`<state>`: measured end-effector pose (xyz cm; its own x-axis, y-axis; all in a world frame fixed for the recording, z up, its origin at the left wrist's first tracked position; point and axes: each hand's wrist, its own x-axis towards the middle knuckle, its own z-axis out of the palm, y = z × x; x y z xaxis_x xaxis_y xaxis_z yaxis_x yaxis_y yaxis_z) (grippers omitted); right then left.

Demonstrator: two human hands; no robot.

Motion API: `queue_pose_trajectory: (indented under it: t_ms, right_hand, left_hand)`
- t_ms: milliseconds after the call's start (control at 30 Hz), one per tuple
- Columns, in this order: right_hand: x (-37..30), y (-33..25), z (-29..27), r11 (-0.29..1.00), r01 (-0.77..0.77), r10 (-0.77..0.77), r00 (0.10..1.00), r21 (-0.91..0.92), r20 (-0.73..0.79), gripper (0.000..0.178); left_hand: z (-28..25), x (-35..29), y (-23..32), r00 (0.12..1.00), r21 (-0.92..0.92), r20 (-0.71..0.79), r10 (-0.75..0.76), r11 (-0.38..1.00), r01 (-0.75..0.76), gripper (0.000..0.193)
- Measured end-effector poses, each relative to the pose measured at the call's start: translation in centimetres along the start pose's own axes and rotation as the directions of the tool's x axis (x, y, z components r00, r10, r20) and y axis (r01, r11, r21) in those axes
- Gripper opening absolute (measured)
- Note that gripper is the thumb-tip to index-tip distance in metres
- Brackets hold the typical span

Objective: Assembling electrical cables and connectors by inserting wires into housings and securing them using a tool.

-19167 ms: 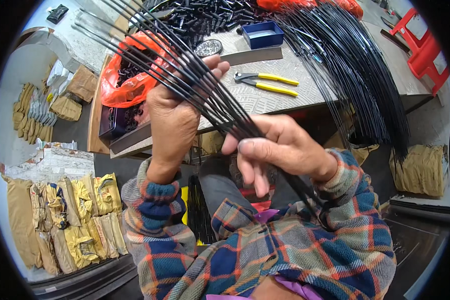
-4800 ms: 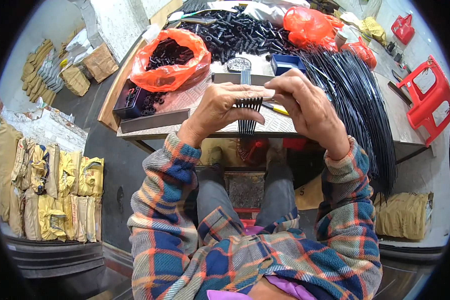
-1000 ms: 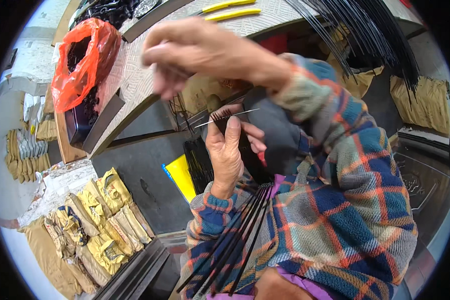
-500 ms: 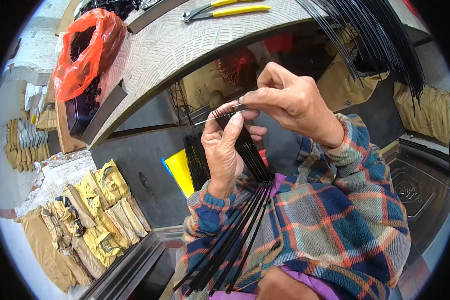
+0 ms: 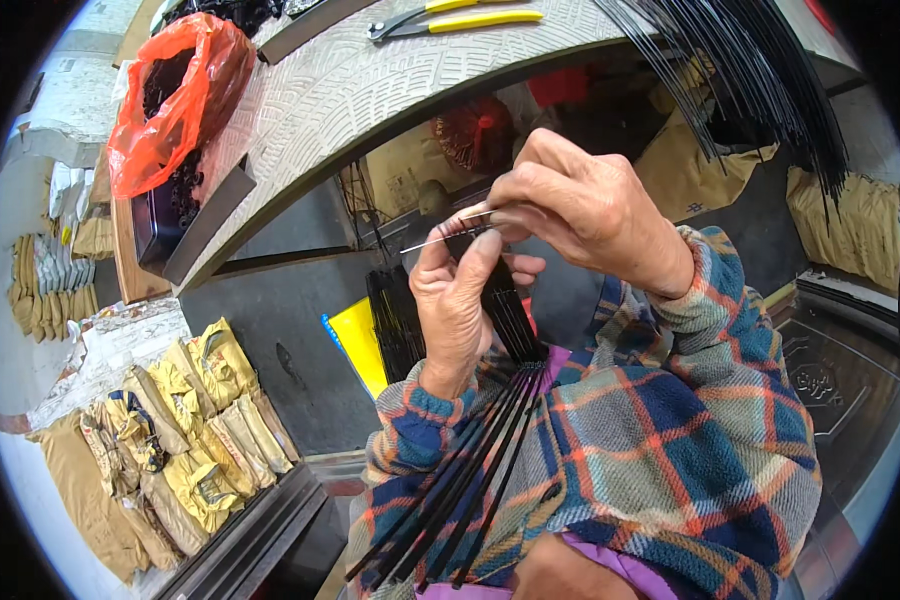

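Observation:
My left hand (image 5: 457, 300) is closed around a bundle of slim black sticks (image 5: 511, 325), gathered at one point near my lap like folding-fan ribs. The longer ends of the black bundle spread down over my plaid jacket. A thin silvery rod (image 5: 422, 244) lies across the upper ends of the sticks, by my left thumb and fingers. Close to the rod's other end, my right hand (image 5: 590, 205) is closed with its fingertips pinched together. Those fingertips are slightly blurred, and whether they grip the rod or a stick is hard to make out.
Ahead is a table (image 5: 370, 105) with a curved edge, bearing yellow-handled pliers (image 5: 480, 22), a red plastic bag (image 5: 160, 140) and long black sticks (image 5: 740, 70) jutting over the edge. Brown paper packages (image 5: 170, 430) lie at left. A yellow object (image 5: 358, 345) sits beside my left wrist.
My right fingertips have shifted slightly down and right, and curl more. My left hand and the rod have moved a little to the right.

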<state>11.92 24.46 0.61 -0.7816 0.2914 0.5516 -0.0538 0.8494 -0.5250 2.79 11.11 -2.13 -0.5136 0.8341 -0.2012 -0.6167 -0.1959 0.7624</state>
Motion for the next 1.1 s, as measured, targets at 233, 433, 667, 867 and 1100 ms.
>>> queue_pose_trajectory:
  t_ms: [233, 433, 667, 867, 1100]
  right_hand:
    - [0.4, 0.1, -0.8, 0.995, 0.0, -0.005, 0.999, 0.098, 0.042, 0.017]
    - [1.0, 0.4, -1.6, 0.988, 0.146, -0.145, 0.989, -0.043, 0.026, 0.014]
    - [0.8, -0.2, -2.0, 0.992, 0.127, -0.126, 0.991, -0.001, 0.038, 0.015]
    - [1.5, -0.5, -2.4, 0.966, 0.247, -0.242, 0.968, -0.082, 0.068, 0.015]
    - [1.5, 0.2, -1.9, 0.968, 0.133, -0.152, 0.986, 0.213, 0.075, 0.021]
  left_hand:
    - [0.0, -0.2, -0.3, 1.0, -0.002, -0.007, 0.007, 1.0, -0.007, 0.031]
    - [-0.3, -0.4, -0.6, 0.998, 0.057, 0.058, 0.018, 0.998, -0.021, 0.037]
    - [0.1, -0.6, -0.7, 0.985, 0.027, 0.128, 0.114, 0.993, -0.118, 0.035]
    - [0.7, -0.9, -0.4, 0.99, 0.079, 0.108, 0.092, 0.992, -0.101, 0.035]
    - [0.4, -0.7, -0.6, 0.983, 0.096, 0.149, 0.103, 0.988, -0.118, 0.035]
